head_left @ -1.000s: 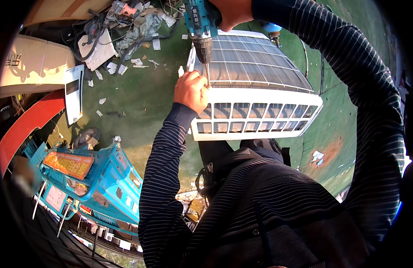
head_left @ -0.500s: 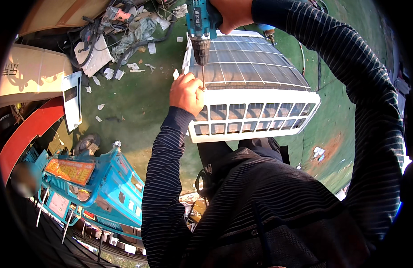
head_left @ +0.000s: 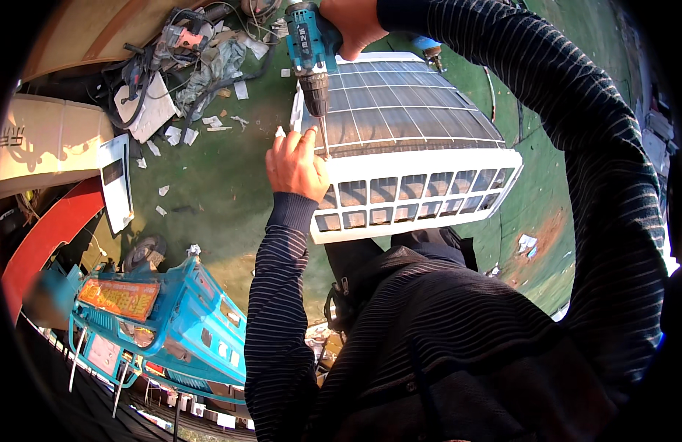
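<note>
A white air conditioner unit (head_left: 422, 158) stands in front of my legs, its grid-covered filter panel (head_left: 400, 96) facing up and its slotted side facing me. My right hand (head_left: 353, 23) is closed round the grip of a teal cordless drill (head_left: 308, 43). The drill points down, and its long thin bit (head_left: 324, 136) reaches the unit's near left corner. Right beside the bit, my left hand (head_left: 295, 166) grips that corner with its fingers over the edge. The bit's very tip and any screw there are too small to make out.
A teal three-wheeled cart (head_left: 186, 324) stands at lower left. Near a cardboard box (head_left: 53, 140) and a curved red panel (head_left: 57, 217) leans a white panel (head_left: 117, 184). Power tools, cables and paper scraps litter the green floor (head_left: 208, 191) at upper left.
The drill and my right hand have shifted slightly left in view, as has the unit. My left fingers have straightened somewhat at the corner, close to the bit.
</note>
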`<action>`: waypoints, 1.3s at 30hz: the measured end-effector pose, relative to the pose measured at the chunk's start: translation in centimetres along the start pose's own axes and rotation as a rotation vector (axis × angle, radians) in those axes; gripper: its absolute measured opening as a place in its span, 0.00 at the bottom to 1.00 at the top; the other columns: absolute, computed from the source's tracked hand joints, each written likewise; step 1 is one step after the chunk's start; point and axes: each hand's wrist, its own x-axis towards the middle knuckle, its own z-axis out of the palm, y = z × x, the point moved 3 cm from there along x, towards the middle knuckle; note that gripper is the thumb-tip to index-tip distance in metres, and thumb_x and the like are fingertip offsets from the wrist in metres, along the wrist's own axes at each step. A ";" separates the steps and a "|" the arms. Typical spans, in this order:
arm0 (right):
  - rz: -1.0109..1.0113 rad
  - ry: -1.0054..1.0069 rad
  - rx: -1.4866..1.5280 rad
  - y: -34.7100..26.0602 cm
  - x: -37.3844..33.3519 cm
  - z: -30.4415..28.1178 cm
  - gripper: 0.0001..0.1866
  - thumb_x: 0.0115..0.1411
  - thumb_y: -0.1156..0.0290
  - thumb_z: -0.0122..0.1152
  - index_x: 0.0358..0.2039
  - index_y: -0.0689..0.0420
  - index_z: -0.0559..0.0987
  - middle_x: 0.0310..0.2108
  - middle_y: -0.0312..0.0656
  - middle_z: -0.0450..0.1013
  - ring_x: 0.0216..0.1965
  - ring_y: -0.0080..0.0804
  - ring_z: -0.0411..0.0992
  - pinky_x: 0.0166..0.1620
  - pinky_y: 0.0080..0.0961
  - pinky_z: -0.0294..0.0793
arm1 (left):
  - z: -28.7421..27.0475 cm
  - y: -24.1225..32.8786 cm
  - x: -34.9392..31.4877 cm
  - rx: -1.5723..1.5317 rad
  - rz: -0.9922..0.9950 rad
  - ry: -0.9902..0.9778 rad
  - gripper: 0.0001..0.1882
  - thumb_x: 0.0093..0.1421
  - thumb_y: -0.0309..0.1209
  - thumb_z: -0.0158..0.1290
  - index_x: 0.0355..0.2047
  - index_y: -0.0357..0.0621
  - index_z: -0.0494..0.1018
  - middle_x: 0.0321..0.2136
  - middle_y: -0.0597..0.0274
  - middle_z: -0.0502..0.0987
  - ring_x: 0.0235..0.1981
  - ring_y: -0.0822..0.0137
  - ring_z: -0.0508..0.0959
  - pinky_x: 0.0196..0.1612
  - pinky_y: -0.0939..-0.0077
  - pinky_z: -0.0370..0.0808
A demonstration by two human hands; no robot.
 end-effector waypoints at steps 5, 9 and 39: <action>-0.026 -0.079 0.046 0.6 1.5 1.4 0.27 0.38 0.45 0.74 0.31 0.54 0.87 0.31 0.52 0.82 0.37 0.52 0.82 0.43 0.46 0.81 | -0.1 0.0 -0.4 0.071 -0.069 -0.013 0.24 0.53 0.24 0.52 0.52 0.43 0.79 0.40 0.56 0.76 0.45 0.49 0.74 0.48 0.52 0.70; -0.026 -0.066 0.050 0.7 1.9 1.8 0.27 0.38 0.44 0.74 0.31 0.54 0.87 0.32 0.52 0.82 0.38 0.52 0.82 0.44 0.46 0.81 | -0.2 1.9 -0.4 0.223 -0.309 -0.032 0.26 0.59 0.28 0.54 0.60 0.46 0.73 0.43 0.57 0.76 0.47 0.51 0.73 0.50 0.51 0.68; -0.132 0.083 0.196 0.5 3.2 2.6 0.25 0.43 0.55 0.76 0.36 0.60 0.84 0.30 0.48 0.81 0.36 0.48 0.82 0.42 0.39 0.82 | 0.6 3.0 0.8 0.091 -0.579 0.448 0.21 0.67 0.25 0.46 0.59 0.42 0.76 0.32 0.56 0.73 0.36 0.50 0.70 0.45 0.51 0.68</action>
